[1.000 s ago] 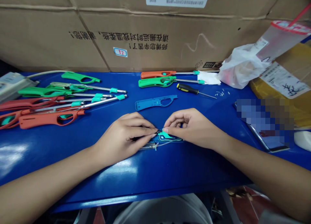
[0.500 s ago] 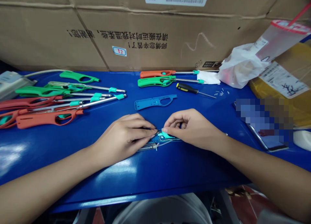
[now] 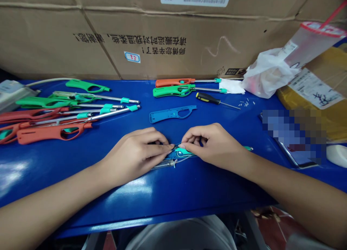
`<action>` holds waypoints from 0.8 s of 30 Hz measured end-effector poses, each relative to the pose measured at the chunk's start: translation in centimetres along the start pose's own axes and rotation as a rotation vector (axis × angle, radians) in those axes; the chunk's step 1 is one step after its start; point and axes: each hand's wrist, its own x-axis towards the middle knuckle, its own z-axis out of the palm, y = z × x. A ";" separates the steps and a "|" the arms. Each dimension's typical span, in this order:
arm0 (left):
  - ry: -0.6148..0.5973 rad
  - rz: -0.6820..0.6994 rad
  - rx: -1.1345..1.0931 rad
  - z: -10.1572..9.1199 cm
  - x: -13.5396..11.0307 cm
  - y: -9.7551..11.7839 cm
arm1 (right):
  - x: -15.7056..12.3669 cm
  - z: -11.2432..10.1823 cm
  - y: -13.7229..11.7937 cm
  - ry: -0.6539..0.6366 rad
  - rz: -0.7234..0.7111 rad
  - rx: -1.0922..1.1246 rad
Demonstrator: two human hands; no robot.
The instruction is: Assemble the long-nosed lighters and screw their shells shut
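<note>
An opened blue gas lighter lies on the table between my two hands, with its inner parts exposed. My left hand has its fingers closed on the handle side, covering much of it. At the middle, a teal trigger sits in the casing, and my right hand pinches at its upper edge with thumb and forefinger. A clear fuel tank with a thin white tube lies along the near side. The lighter's metal tip peeks out beyond my right wrist. Farther back rests a loose blue casing half.
Several green and red lighters lie at left. An orange lighter and a green one lie behind, near a screwdriver and small white pieces. A phone, bagged cup and parcel stand right; a large carton backs the table.
The teal trigger has gone from tilted up to lying flatter in the blue casing. The teal-and-metal tip end shows more beyond my right wrist. My left hand stays nearly in place.
</note>
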 end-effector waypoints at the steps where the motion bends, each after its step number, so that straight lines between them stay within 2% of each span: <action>1: 0.004 -0.004 -0.009 0.0 0.0 0.0 | 0.0 0.0 0.0 -0.003 -0.001 -0.002; 9: 0.017 -0.074 -0.088 0.0 0.0 -0.1 | -0.2 0.5 -0.1 -0.004 -0.149 -0.114; 17: -0.098 -0.189 -0.080 -0.6 0.4 0.7 | -0.3 0.6 0.2 0.046 -0.262 -0.218; 24: -0.136 -0.220 -0.078 -0.3 -0.2 0.6 | -0.3 0.2 0.1 -0.043 -0.287 -0.233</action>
